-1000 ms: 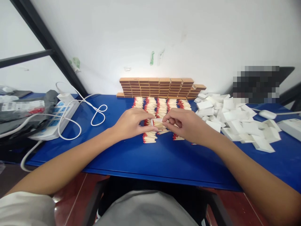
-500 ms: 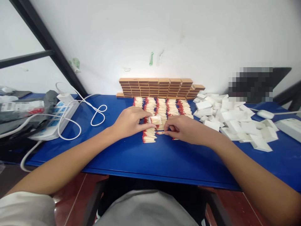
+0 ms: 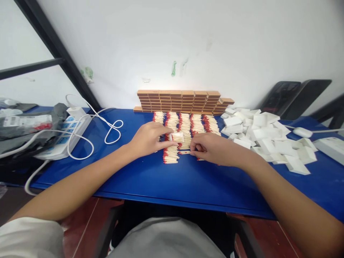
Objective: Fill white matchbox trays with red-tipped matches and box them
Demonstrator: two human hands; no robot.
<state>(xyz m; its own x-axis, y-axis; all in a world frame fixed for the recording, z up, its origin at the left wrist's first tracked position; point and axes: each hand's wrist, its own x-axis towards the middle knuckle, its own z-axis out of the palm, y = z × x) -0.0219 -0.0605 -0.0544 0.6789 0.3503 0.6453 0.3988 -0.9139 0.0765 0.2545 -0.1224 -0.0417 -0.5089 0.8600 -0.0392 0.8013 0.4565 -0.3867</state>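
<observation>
My left hand (image 3: 150,138) pinches a small white matchbox tray (image 3: 181,138) between thumb and fingers, above the rows of matches. Some matches lie inside the tray. To its right, my right hand (image 3: 208,147) is closed, thumb against curled fingers, low over the near ends of the rows; whatever is between the fingertips is hidden. Red-tipped matches (image 3: 184,123) are laid out in several columns on the blue table (image 3: 161,182). A few loose matches (image 3: 184,152) lie just left of my right fingertips.
Brown matchboxes (image 3: 174,101) are stacked along the wall behind the matches. A heap of white trays (image 3: 268,138) covers the right side. On the left are a power strip (image 3: 61,138), a white cable (image 3: 92,143) and dark plastic bags (image 3: 24,123). Two dark devices (image 3: 309,96) lean at the back right.
My right hand has shifted slightly right, showing more of the loose matches beside its fingertips. My left hand keeps the tray in nearly the same place.
</observation>
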